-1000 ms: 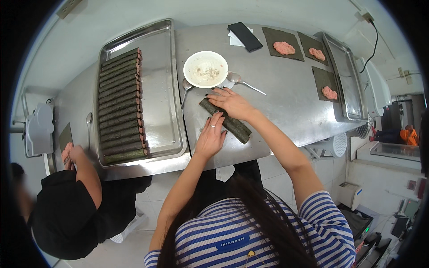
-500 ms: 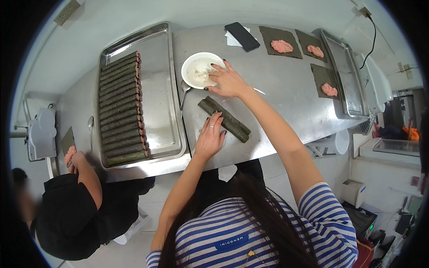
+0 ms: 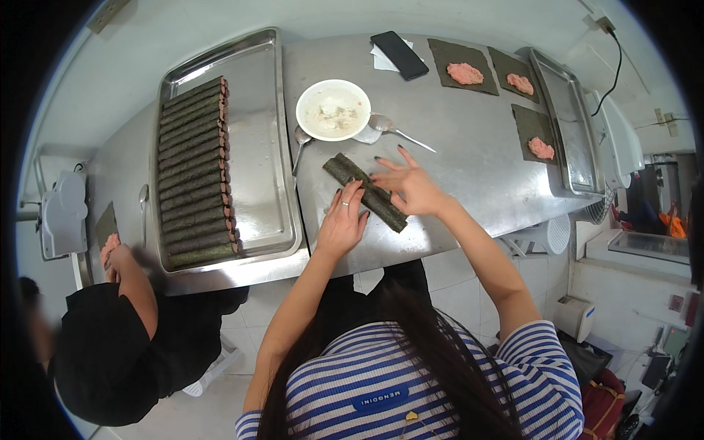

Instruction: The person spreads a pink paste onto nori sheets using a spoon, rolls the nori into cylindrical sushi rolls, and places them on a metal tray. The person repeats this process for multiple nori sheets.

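A dark green seaweed roll (image 3: 387, 207) lies slantwise on the steel table in front of me. My left hand (image 3: 342, 226) rests at its near side, fingertips laid on top of the sheet and thumb apart. My right hand (image 3: 414, 187) is at the roll's far side, fingers spread, the index and thumb tips at the sheet. Beyond them stands a white bowl (image 3: 333, 133) of pale, cloudy liquid with dark flecks. A spoon (image 3: 301, 136) lies at its left, and another smeared spoon (image 3: 383, 123) at its right.
To my left a steel tray (image 3: 260, 147) holds a row of several filled seaweed rolls (image 3: 194, 176). Seaweed sheets with pink paste (image 3: 465, 73) lie far right beside another tray (image 3: 568, 125). A phone (image 3: 400, 55) lies at the back. At far left, a co-worker's hand (image 3: 121, 260) touches pink paste.
My right hand has left the white bowl and come down to the seaweed roll, uncovering the spoon beside the bowl. My left hand has stayed on the roll.
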Available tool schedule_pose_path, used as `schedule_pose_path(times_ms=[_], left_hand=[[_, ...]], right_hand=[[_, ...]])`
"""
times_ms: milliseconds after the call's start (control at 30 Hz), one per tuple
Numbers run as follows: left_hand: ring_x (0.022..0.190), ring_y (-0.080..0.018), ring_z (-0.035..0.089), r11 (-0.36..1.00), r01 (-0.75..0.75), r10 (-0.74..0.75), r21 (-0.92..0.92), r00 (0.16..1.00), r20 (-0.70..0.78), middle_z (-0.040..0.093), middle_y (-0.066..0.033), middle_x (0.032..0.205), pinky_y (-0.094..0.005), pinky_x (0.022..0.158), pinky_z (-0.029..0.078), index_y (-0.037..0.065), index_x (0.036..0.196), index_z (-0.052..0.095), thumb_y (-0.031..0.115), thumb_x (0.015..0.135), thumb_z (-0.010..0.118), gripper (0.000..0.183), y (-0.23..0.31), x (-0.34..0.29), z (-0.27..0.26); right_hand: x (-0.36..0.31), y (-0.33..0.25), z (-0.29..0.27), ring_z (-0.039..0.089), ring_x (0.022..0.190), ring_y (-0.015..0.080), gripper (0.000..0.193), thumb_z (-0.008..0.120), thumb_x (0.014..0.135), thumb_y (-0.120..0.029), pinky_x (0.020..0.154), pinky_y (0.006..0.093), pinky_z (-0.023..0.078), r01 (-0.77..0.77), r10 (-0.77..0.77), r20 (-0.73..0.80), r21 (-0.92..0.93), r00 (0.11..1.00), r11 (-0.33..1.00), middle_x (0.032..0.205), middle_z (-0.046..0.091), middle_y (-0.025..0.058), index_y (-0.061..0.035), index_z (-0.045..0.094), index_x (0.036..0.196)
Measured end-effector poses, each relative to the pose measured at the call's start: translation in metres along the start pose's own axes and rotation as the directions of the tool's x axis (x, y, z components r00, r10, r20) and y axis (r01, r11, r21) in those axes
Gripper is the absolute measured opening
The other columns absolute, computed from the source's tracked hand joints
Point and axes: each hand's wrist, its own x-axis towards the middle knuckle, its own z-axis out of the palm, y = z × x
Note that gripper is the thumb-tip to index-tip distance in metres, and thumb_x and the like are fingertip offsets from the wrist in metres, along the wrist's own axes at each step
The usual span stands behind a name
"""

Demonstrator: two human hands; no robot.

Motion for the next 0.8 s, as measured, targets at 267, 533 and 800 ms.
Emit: schedule_pose_path(times_ms=[267,533,800], left_hand=[[0.128,-0.0356,0.043,1.000,-0.022,0.022,-0.020,1.000,0.006,0.040,-0.0144,0.138,-0.0468,0.106,0.037,-0.001,0.124,0.045,0.012,0.080,0.065,0.050,0.003,0.006,-0.002],[0.128,-0.0352,0.043,1.000,0.005,-0.004,-0.022,1.000,0.006,0.040,-0.0140,0.139,-0.0458,0.106,0.036,-0.001,0.126,0.045,0.013,0.081,0.064,0.050,0.000,0.001,-0.001],[0.127,-0.0354,0.043,1.000,-0.004,0.004,-0.011,1.000,-0.008,0.040,-0.0138,0.139,-0.0452,0.105,0.038,-0.001,0.125,0.045,0.013,0.081,0.065,0.050,0.001,0.002,-0.002]], right_hand=[[0.102,0.041,-0.005,0.041,0.132,0.0255,0.043,0.056,0.090,-0.038,0.113,0.0559,0.019,-0.090,0.002,-0.345,-0.241,0.939,0.966,0.129,0.058,0.0059,-0.0064,0.062,0.118],[0.040,0.010,-0.007,0.035,0.137,0.0275,0.040,0.054,0.087,-0.022,0.115,0.0568,0.013,0.071,-0.103,-0.251,-0.134,0.963,0.988,0.136,0.052,0.0059,-0.0075,0.058,0.125],[-0.045,-0.007,0.004,0.036,0.136,0.0243,0.040,0.053,0.086,-0.020,0.115,0.0553,0.015,0.062,-0.061,-0.057,0.006,0.996,0.998,0.134,0.054,0.0067,-0.0054,0.059,0.123]])
